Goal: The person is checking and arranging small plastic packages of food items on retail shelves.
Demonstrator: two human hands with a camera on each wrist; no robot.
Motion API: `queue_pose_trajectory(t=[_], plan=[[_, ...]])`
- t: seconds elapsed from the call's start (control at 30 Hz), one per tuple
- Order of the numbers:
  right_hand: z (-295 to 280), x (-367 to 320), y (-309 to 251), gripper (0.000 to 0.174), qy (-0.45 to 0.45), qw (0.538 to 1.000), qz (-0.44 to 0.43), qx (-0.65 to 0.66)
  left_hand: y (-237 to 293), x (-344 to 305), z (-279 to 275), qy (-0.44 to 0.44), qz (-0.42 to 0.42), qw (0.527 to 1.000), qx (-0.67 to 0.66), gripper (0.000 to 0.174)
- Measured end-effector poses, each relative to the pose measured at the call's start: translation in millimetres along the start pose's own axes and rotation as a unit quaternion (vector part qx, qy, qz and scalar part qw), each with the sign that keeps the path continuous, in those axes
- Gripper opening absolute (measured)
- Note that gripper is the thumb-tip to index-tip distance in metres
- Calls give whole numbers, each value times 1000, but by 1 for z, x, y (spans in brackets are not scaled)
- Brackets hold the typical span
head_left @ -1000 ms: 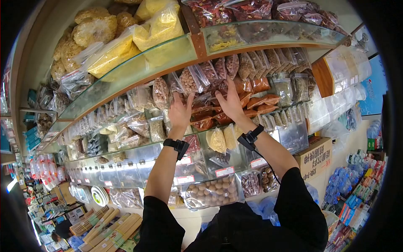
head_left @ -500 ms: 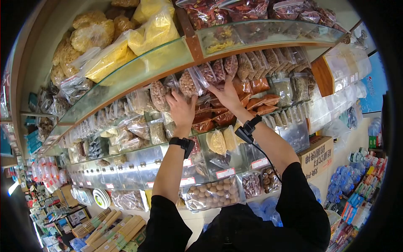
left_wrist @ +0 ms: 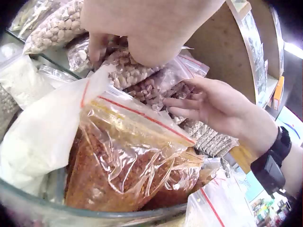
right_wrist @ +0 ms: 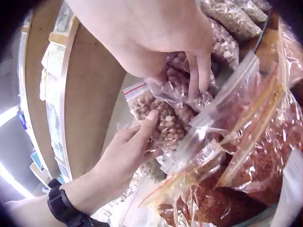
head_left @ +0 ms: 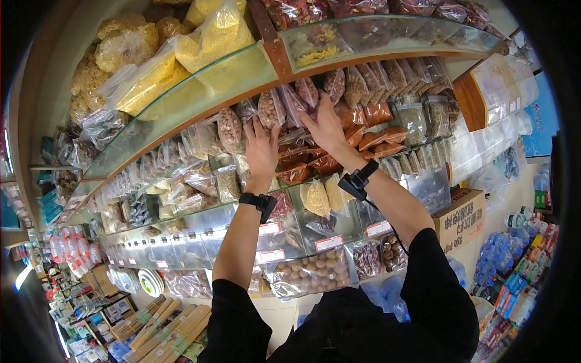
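In the head view, my left hand point(head_left: 261, 156) reaches up to a clear zip bag of peanuts point(head_left: 268, 110) on the shelf. The right wrist view shows its thumb point(right_wrist: 150, 120) across the front of that bag, with the other fingers partly hidden behind it. My right hand point(head_left: 328, 130) is a little to the right, among bags of darker reddish nuts point(head_left: 307, 92). Its fingers point(right_wrist: 203, 71) reach down over one nut bag point(right_wrist: 179, 79) and pinch it, the thumb partly hidden. Bags of red-brown powder point(left_wrist: 123, 165) lie just in front of both hands.
A glass-fronted upper shelf point(head_left: 339, 41) with a wooden edge runs close above the hands. Bagged seeds point(head_left: 369, 85) stand in a row at the right, another nut bag point(head_left: 229, 130) at the left. Clear bins point(head_left: 327, 225) line the front below. A cardboard box point(head_left: 461, 221) stands lower right.
My left hand has moved up to the peanut bag, which now stands straighter. My right hand has shifted slightly among the darker nut bags, and these sit a bit further apart.
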State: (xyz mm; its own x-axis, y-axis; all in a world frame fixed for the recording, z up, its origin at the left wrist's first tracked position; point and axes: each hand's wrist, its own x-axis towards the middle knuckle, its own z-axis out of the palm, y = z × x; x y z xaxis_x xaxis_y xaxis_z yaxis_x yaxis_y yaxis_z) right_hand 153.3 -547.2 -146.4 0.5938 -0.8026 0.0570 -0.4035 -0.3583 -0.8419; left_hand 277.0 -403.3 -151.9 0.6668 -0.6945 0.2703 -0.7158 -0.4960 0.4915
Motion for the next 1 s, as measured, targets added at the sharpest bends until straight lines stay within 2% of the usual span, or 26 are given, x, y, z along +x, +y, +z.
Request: queue_pose_trajectory(t=[0.07, 0.1, 0.17, 0.2, 0.23, 0.3, 0.4, 0.53, 0.6, 0.63, 0.7, 0.83, 0.9, 1.0], plan=[[-3, 4, -3, 83, 24, 998, -49, -42, 5, 1, -3, -3, -2, 1000, -7, 62], [-4, 5, -1, 83, 22, 998, -47, -44, 3, 2, -5, -3, -1, 1000, -11, 62], [-9, 5, 1, 83, -19, 997, 2, 74, 1, 2, -10, -10, 7, 1000, -2, 61], [-10, 1, -1, 83, -19, 997, 2, 73, 5, 3, -17, -45, -15, 999, 1, 61], [-11, -7, -3, 83, -12, 989, 18, 148, 7, 4, -22, -80, -37, 996, 6, 60], [-11, -23, -6, 81, 2, 954, 49, 296, 2, 2, -21, -81, -33, 996, 12, 60], [-11, -38, -5, 80, 56, 949, 20, 309, -5, -1, -14, -64, -19, 997, 32, 60], [-13, -47, 3, 80, 40, 940, 32, 337, -12, -2, -10, -51, -6, 998, 45, 59], [-13, -47, 7, 62, 80, 961, 55, 260, -13, -3, -10, -51, -5, 997, 53, 59], [-15, -45, 6, 62, 80, 961, 53, 261, -13, -3, -10, -50, -5, 997, 61, 60], [-19, -43, 5, 59, -80, 982, 40, 165, -11, -4, -10, -55, -12, 997, 54, 60], [0, -27, -12, 61, -89, 989, 44, 109, -5, -3, -12, -73, -39, 996, 27, 61], [1, -13, -17, 46, -113, 990, 85, 0, -4, -4, -16, -77, -41, 996, 32, 60], [4, -6, -13, 42, -97, 994, 55, 1, -4, -6, -25, -85, -65, 993, 42, 55]])
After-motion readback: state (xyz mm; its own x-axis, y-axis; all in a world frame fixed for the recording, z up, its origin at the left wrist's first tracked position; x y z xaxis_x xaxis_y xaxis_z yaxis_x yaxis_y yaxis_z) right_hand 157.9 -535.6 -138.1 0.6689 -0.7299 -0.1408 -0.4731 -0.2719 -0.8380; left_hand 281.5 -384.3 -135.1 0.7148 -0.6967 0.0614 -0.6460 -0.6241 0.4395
